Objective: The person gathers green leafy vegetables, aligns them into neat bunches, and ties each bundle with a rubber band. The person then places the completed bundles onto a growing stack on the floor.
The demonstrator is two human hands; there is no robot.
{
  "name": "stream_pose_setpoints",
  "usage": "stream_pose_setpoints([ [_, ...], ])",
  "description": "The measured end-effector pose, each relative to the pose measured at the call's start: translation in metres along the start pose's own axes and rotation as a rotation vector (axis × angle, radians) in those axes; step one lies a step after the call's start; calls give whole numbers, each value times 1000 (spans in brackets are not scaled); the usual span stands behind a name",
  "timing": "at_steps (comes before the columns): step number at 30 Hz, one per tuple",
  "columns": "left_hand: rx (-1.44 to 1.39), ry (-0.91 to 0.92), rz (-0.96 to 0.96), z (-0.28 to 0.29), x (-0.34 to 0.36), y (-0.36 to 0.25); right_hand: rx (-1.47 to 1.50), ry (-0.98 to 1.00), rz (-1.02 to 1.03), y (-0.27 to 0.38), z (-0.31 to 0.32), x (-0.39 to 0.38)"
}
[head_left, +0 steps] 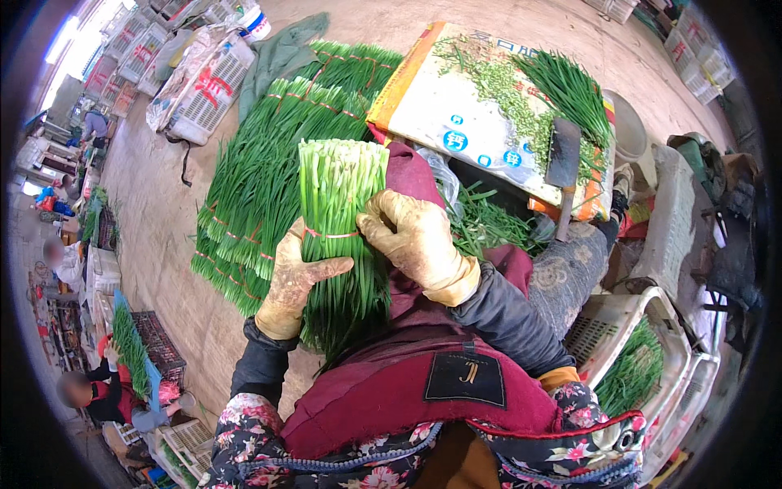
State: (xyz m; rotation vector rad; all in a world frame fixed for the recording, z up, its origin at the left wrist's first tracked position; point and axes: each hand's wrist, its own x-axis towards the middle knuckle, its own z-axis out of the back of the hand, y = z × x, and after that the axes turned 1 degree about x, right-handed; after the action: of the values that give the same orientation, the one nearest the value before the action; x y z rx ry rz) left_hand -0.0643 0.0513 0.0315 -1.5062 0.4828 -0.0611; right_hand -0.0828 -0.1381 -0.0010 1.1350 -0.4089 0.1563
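A bundle of garlic chives (338, 183) stands upright before me, its pale cut ends up and its dark leaves hanging toward my lap. A pink tie (332, 235) runs round its middle. My gloved left hand (295, 277) is wrapped round the bundle's left side, thumb across the front. My gloved right hand (411, 236) is pinched at the right end of the tie, against the stems; the fingertips are partly hidden. Beyond the held bundle, several tied chive bundles (277, 155) lie stacked on the floor.
On my right, a sack-covered board (423, 114) carries loose chives (570, 90), trimmings (509, 90) and a broad-bladed knife (562, 155). A crate of chives (635, 367) stands at lower right. A white crate (208, 94) lies at upper left. Another person (122, 383) sits far left.
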Motion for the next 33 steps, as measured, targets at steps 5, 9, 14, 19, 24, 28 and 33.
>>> stream_pose_setpoints([
  [5,263,4,-100,5,9,10,-374,-190,244,-12,11,18],
  [9,114,65,3,3,11,6,-541,-399,249,-34,53,52],
  [14,126,85,-43,13,11,10,-312,-633,-169,-58,170,62],
  [19,206,89,-58,1,22,11,-1283,527,-312,-110,122,-33],
  [24,115,96,101,-4,24,6,342,637,-249,-19,88,-8],
  [28,164,112,115,-1,26,3,-398,169,373,-11,64,21],
  [33,111,99,148,-4,26,1,-867,89,594,-13,39,38],
])
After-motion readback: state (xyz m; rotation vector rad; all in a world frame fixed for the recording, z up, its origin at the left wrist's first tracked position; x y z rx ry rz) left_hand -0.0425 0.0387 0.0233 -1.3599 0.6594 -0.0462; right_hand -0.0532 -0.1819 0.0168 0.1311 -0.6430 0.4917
